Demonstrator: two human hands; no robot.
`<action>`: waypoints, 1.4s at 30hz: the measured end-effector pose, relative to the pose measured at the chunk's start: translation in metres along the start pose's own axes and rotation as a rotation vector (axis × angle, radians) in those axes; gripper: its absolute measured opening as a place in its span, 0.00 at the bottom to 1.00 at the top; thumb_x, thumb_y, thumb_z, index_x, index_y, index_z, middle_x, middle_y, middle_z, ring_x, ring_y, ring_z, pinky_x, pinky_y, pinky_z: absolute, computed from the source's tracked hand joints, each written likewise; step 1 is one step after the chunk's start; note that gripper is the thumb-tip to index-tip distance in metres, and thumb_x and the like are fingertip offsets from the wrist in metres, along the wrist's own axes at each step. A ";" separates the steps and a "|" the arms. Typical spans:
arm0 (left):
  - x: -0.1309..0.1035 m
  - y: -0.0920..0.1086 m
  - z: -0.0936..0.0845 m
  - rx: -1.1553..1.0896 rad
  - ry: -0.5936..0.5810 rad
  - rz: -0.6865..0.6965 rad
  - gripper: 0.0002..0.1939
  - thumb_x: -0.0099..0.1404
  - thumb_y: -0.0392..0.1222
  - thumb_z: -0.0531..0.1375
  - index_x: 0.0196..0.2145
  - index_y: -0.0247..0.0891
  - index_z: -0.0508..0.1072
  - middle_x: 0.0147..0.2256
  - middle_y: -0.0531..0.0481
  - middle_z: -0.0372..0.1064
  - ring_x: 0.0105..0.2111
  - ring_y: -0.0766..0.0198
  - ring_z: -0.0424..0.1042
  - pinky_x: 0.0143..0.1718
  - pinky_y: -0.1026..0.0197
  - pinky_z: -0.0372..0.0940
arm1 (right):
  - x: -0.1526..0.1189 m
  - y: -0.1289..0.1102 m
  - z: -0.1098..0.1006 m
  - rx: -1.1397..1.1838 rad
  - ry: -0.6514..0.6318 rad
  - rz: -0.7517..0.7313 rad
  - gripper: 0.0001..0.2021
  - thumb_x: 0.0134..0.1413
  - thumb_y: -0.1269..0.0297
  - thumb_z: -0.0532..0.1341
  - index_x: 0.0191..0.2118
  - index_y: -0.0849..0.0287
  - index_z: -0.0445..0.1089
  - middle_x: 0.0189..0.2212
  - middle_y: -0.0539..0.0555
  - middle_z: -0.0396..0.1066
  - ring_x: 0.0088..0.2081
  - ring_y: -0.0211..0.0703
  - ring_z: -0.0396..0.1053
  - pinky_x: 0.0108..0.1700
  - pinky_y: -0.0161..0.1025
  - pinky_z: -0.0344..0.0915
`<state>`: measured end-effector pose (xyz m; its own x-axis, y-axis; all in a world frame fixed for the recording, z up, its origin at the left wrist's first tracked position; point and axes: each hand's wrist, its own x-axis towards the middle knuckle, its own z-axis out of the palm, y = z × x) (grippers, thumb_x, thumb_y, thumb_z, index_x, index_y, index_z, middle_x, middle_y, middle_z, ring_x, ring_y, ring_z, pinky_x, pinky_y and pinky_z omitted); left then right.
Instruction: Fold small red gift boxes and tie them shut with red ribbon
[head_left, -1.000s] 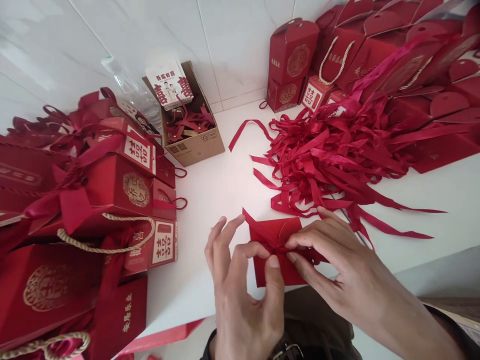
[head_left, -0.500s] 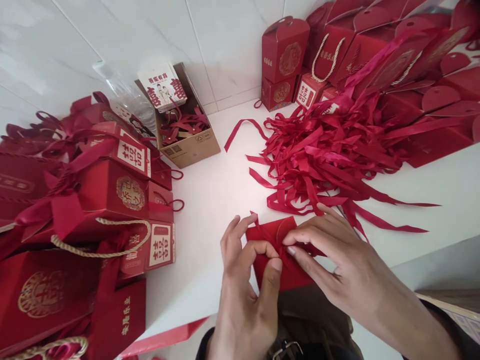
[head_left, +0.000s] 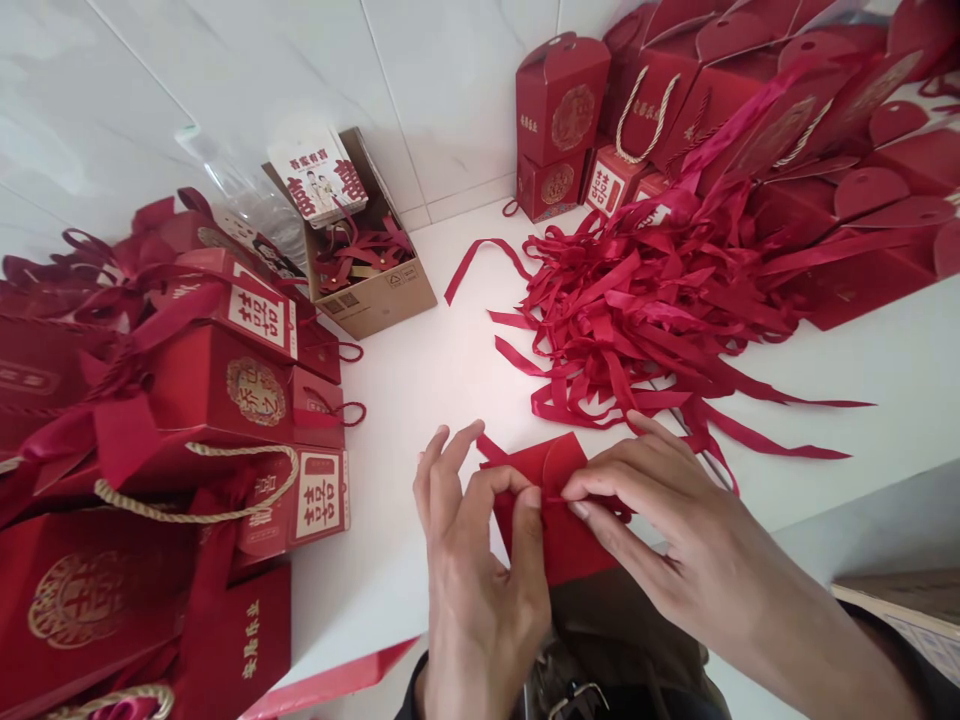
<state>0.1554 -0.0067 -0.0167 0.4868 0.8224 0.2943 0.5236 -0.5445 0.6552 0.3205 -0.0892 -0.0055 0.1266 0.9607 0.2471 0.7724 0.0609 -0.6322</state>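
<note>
A small red gift box [head_left: 574,550] stands at the table's front edge, between my two hands. Across its top runs a dark red ribbon, drawn out to both sides. My left hand [head_left: 480,560] pinches one part of this ribbon between thumb and index finger, its other fingers raised; a loose ribbon end [head_left: 489,447] shows beside them. On the right of the box, my right hand [head_left: 667,500] pinches the ribbon between thumb and index finger. The knot itself is too small to make out. Part of the box is hidden by my hands.
Beyond my right hand lies a heap of loose red ribbons [head_left: 637,310], with stacked red gift boxes [head_left: 562,110] behind. Finished-looking boxes with bows and rope handles [head_left: 217,390] crowd the left. An open cardboard box [head_left: 386,300] holds cards and red pieces by the wall.
My left hand has moved left, away from my right hand, with the ribbon pinched in it. The ribbon between my hands looks tighter. The view has shifted slightly.
</note>
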 end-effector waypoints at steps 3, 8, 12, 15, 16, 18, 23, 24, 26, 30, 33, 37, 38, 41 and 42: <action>0.002 -0.008 -0.004 -0.038 0.061 -0.071 0.05 0.76 0.37 0.56 0.45 0.46 0.70 0.63 0.45 0.67 0.69 0.51 0.59 0.65 0.39 0.58 | -0.001 0.001 -0.001 0.002 0.017 -0.003 0.09 0.71 0.76 0.57 0.46 0.52 0.66 0.37 0.47 0.72 0.40 0.44 0.73 0.66 0.58 0.58; 0.004 -0.022 -0.009 -0.137 -0.037 -0.173 0.12 0.77 0.45 0.57 0.56 0.50 0.71 0.59 0.47 0.71 0.63 0.53 0.68 0.60 0.46 0.65 | -0.004 0.003 -0.004 0.004 0.021 0.023 0.06 0.72 0.71 0.58 0.49 0.51 0.65 0.40 0.50 0.74 0.44 0.47 0.74 0.62 0.58 0.62; 0.004 -0.024 -0.009 -0.171 -0.023 -0.194 0.03 0.75 0.43 0.60 0.40 0.48 0.74 0.50 0.52 0.75 0.56 0.56 0.73 0.52 0.53 0.68 | -0.004 0.004 -0.006 0.010 0.029 0.030 0.06 0.72 0.71 0.57 0.45 0.50 0.65 0.38 0.48 0.73 0.40 0.45 0.72 0.61 0.57 0.62; 0.003 -0.022 -0.011 -0.215 0.000 -0.205 0.03 0.75 0.43 0.59 0.40 0.48 0.73 0.50 0.53 0.75 0.54 0.58 0.74 0.50 0.56 0.68 | -0.004 0.006 -0.007 0.016 0.041 0.031 0.06 0.73 0.71 0.56 0.43 0.51 0.65 0.37 0.48 0.71 0.40 0.43 0.72 0.62 0.53 0.60; 0.003 -0.022 -0.012 -0.228 0.011 -0.221 0.04 0.75 0.43 0.59 0.40 0.48 0.73 0.49 0.53 0.75 0.54 0.58 0.74 0.49 0.57 0.68 | -0.005 0.006 -0.007 0.014 0.039 0.030 0.06 0.73 0.71 0.57 0.43 0.51 0.64 0.37 0.47 0.71 0.40 0.43 0.71 0.64 0.52 0.58; 0.001 -0.022 -0.015 -0.232 0.033 -0.258 0.05 0.76 0.45 0.59 0.40 0.47 0.72 0.48 0.52 0.76 0.53 0.58 0.74 0.48 0.57 0.67 | -0.006 0.008 -0.007 0.009 0.037 0.026 0.06 0.74 0.70 0.57 0.43 0.52 0.64 0.36 0.47 0.71 0.39 0.42 0.71 0.65 0.50 0.56; -0.004 -0.016 -0.021 -0.232 0.043 -0.361 0.07 0.75 0.50 0.60 0.39 0.46 0.72 0.46 0.52 0.78 0.49 0.57 0.75 0.44 0.57 0.66 | -0.009 0.011 -0.006 0.002 0.029 0.038 0.05 0.74 0.69 0.57 0.43 0.51 0.64 0.36 0.47 0.70 0.39 0.42 0.71 0.63 0.49 0.59; -0.005 -0.014 -0.021 -0.247 0.049 -0.401 0.08 0.75 0.50 0.60 0.39 0.46 0.72 0.46 0.52 0.78 0.49 0.57 0.74 0.45 0.57 0.66 | -0.010 0.012 -0.006 0.006 0.026 0.050 0.05 0.74 0.69 0.57 0.43 0.51 0.65 0.36 0.47 0.71 0.39 0.42 0.71 0.60 0.48 0.61; -0.007 -0.013 -0.022 -0.269 0.054 -0.460 0.08 0.75 0.49 0.59 0.39 0.46 0.72 0.46 0.52 0.78 0.50 0.57 0.74 0.46 0.56 0.65 | -0.011 0.012 -0.006 0.020 0.026 0.073 0.05 0.74 0.69 0.58 0.44 0.50 0.66 0.37 0.47 0.71 0.40 0.43 0.71 0.52 0.44 0.66; -0.011 -0.019 -0.023 -0.290 -0.002 -0.298 0.04 0.76 0.46 0.58 0.46 0.48 0.71 0.52 0.50 0.76 0.55 0.56 0.74 0.52 0.52 0.66 | -0.013 0.010 -0.009 0.008 0.040 0.075 0.02 0.74 0.65 0.59 0.47 0.49 0.67 0.40 0.48 0.73 0.44 0.45 0.72 0.56 0.47 0.64; -0.011 -0.024 -0.023 -0.191 -0.082 -0.079 0.21 0.71 0.40 0.62 0.60 0.48 0.66 0.59 0.46 0.70 0.61 0.53 0.70 0.58 0.49 0.66 | -0.014 0.009 -0.010 -0.010 0.010 0.056 0.04 0.73 0.62 0.61 0.49 0.49 0.66 0.43 0.50 0.73 0.47 0.48 0.71 0.57 0.51 0.63; -0.008 -0.025 -0.018 -0.113 -0.050 -0.029 0.23 0.68 0.35 0.63 0.59 0.46 0.67 0.55 0.45 0.68 0.58 0.55 0.70 0.56 0.51 0.68 | -0.014 0.010 -0.010 0.008 -0.014 0.020 0.05 0.73 0.70 0.58 0.44 0.51 0.65 0.39 0.49 0.70 0.43 0.45 0.70 0.55 0.49 0.66; -0.007 -0.025 -0.017 -0.115 -0.007 -0.020 0.24 0.68 0.35 0.63 0.60 0.45 0.66 0.55 0.44 0.67 0.59 0.55 0.69 0.57 0.51 0.67 | -0.014 0.010 -0.011 0.014 -0.013 0.019 0.06 0.73 0.71 0.58 0.44 0.51 0.65 0.39 0.49 0.70 0.42 0.45 0.70 0.55 0.49 0.66; -0.006 -0.026 -0.015 -0.115 0.107 0.083 0.28 0.65 0.31 0.66 0.60 0.41 0.64 0.60 0.38 0.62 0.65 0.51 0.63 0.63 0.47 0.62 | -0.014 0.009 -0.012 0.014 -0.017 0.032 0.06 0.73 0.71 0.57 0.45 0.51 0.65 0.39 0.50 0.70 0.43 0.45 0.70 0.52 0.47 0.68; -0.005 -0.027 -0.016 -0.104 0.130 0.141 0.28 0.64 0.30 0.67 0.58 0.40 0.64 0.61 0.37 0.61 0.65 0.50 0.62 0.63 0.47 0.62 | -0.013 0.008 -0.013 0.008 -0.019 0.036 0.06 0.73 0.71 0.58 0.45 0.51 0.65 0.40 0.50 0.70 0.43 0.45 0.70 0.52 0.47 0.68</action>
<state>0.1279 0.0060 -0.0246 0.4525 0.7575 0.4706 0.3783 -0.6409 0.6679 0.3331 -0.1048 -0.0049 0.1423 0.9672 0.2102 0.7622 0.0284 -0.6467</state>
